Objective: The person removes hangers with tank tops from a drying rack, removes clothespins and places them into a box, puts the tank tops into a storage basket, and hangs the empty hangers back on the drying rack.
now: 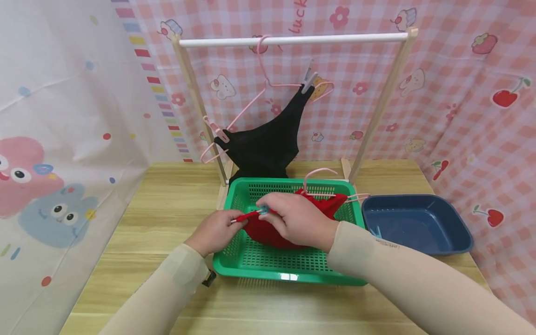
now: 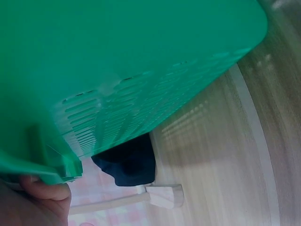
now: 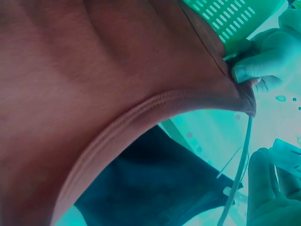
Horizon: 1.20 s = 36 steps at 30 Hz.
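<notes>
My left hand (image 1: 215, 231) pinches the shoulder strap of a red tank top (image 1: 268, 233) together with the end of a pink hanger (image 1: 320, 170). In the right wrist view the top (image 3: 117, 70) spreads wide, with the left thumb and fingers on its strap. Close by, my right hand (image 1: 295, 218) holds a light blue clothespin (image 1: 263, 211) between thumb and fingers, near that strap. The red top lies over a green basket (image 1: 289, 275), its far strap by the hanger's other arm. In the left wrist view the basket wall hides most of the left hand (image 2: 47, 197).
Behind the basket stands a wooden rack with a white rod (image 1: 293, 41). From it a black top (image 1: 268, 144) hangs on a pink hanger, with a pink clothespin (image 1: 217, 129) and a grey clothespin (image 1: 309, 80). At right sits a blue basin (image 1: 418, 223) holding a blue clothespin (image 1: 378, 231).
</notes>
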Each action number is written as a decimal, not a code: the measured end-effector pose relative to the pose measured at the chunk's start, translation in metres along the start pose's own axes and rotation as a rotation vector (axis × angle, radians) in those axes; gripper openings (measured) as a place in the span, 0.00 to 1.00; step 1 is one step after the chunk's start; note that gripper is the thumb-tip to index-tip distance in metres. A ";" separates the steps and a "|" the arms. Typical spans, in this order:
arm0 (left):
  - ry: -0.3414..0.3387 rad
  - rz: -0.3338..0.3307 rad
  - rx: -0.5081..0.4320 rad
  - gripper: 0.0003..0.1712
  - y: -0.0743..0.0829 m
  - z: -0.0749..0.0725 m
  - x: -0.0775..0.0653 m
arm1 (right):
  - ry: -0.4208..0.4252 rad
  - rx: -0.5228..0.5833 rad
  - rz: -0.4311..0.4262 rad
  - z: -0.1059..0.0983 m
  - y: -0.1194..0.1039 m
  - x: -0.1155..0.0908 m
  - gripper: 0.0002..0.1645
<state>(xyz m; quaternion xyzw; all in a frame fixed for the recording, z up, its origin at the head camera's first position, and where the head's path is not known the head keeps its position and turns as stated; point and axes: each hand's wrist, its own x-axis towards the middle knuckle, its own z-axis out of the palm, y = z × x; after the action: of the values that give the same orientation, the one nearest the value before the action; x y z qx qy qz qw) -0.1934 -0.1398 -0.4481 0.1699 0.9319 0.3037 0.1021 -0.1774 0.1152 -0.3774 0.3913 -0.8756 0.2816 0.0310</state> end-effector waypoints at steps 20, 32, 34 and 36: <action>-0.002 -0.021 0.009 0.10 0.001 0.001 0.001 | 0.151 -0.055 0.086 -0.039 0.032 -0.074 0.22; 0.002 -0.004 0.004 0.10 -0.001 0.001 0.001 | 0.252 -0.189 0.215 -0.059 0.068 -0.118 0.19; 0.001 -0.005 0.004 0.10 0.000 0.001 0.001 | 0.260 -0.195 0.244 -0.061 0.074 -0.125 0.19; 0.000 -0.005 0.004 0.10 0.000 0.001 0.001 | 0.265 -0.206 0.269 -0.063 0.080 -0.131 0.19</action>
<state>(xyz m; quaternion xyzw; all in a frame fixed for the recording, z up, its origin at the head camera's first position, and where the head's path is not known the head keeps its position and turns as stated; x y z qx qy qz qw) -0.1939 -0.1390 -0.4491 0.1677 0.9330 0.3014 0.1024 -0.1538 0.2785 -0.3981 0.2255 -0.9323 0.2409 0.1478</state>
